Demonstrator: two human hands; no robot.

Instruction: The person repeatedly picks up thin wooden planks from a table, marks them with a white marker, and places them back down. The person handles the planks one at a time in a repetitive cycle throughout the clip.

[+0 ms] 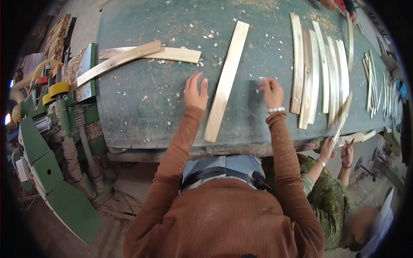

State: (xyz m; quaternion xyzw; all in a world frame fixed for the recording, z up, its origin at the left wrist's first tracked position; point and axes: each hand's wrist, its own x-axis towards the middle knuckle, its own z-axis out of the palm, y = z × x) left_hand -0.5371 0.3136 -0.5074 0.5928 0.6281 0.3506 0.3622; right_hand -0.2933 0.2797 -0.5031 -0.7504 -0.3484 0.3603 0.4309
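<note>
A single pale wood slat (227, 80) lies slanted across the green worktable (142, 103), between my two hands. My left hand (196, 92) is just left of the slat, holding nothing, with thumb and fingers apart. To the slat's right is my right hand (273, 93), its fingers bent and a beaded bracelet at the wrist. Small pale bits show by its fingertips; whether it pinches one is unclear. Farther left, one wood slat (121, 62) crosses over another slat (180, 54). The upper one's near end reaches the machine at the table's left edge.
A green woodworking machine with yellow rollers (59, 89) stands at the left. Several slats (311, 77) lie side by side on the right. A co-worker (329, 196) at the lower right holds a slat (342, 119); another person's hand (353, 17) is at the far right. Wood chips litter the table.
</note>
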